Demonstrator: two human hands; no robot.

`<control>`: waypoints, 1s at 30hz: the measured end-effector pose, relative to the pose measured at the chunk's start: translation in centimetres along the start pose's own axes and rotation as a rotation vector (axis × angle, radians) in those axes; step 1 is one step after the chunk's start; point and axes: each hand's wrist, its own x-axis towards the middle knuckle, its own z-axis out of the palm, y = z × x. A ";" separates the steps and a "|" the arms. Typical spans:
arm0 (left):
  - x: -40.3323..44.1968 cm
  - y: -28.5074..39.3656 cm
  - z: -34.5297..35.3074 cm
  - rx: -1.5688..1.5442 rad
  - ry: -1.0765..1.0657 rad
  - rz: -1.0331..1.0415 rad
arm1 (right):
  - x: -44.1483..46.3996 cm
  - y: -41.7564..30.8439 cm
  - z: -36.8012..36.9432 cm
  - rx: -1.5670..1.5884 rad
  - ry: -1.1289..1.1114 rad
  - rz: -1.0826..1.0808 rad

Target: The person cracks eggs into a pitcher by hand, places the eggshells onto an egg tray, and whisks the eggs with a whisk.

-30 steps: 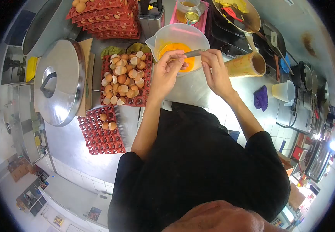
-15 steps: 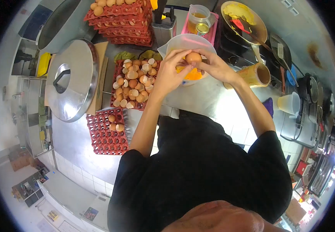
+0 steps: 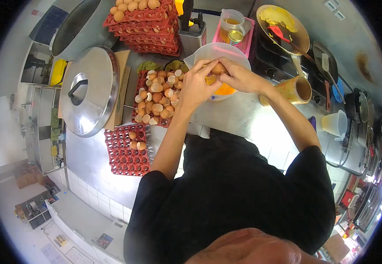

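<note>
Both of my hands meet over a translucent bowl (image 3: 239,55) that holds orange beaten or broken egg. Between them is a brown egg (image 3: 218,68), partly covered by my fingers. My left hand (image 3: 198,84) is wrapped round the egg's left side, and my right hand (image 3: 243,78) holds it from the right. A small yellowish thing shows under the fingers; I cannot tell what it is. Left of the bowl, a red tray (image 3: 134,118) is heaped with empty eggshells (image 3: 157,97). Below it lies another red tray (image 3: 127,152) with a few brown shells or eggs.
Stacked red egg trays (image 3: 149,28) stand at the back left, near a large metal lid (image 3: 89,94). A pink tray (image 3: 246,42) bears a jug (image 3: 231,20) and a can. To the right are a frying pan (image 3: 305,37), a yellow roll (image 3: 293,90) and a plastic jug (image 3: 334,123).
A second ago a grey stick-like thing was between my hands; the brown egg appeared there half a second ago. My hands have since closed further round it. The view has shifted, moving the scene rightward.
</note>
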 end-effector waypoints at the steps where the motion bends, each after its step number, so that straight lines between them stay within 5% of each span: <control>1: 0.0 -0.1 0.1 0.008 0.005 0.002 | 0.1 0.1 -0.1 -0.002 -0.015 0.001; 21: -0.4 -0.7 1.6 0.126 0.088 0.050 | 0.9 1.9 -1.0 -0.045 -0.185 -0.001; 27: 0.6 -0.1 -0.6 0.185 0.024 0.094 | 0.7 1.7 -1.6 -0.715 0.128 -0.380; 30: 1.3 0.1 -1.1 0.302 -0.028 0.161 | 0.4 1.1 -2.3 -0.885 0.217 -0.390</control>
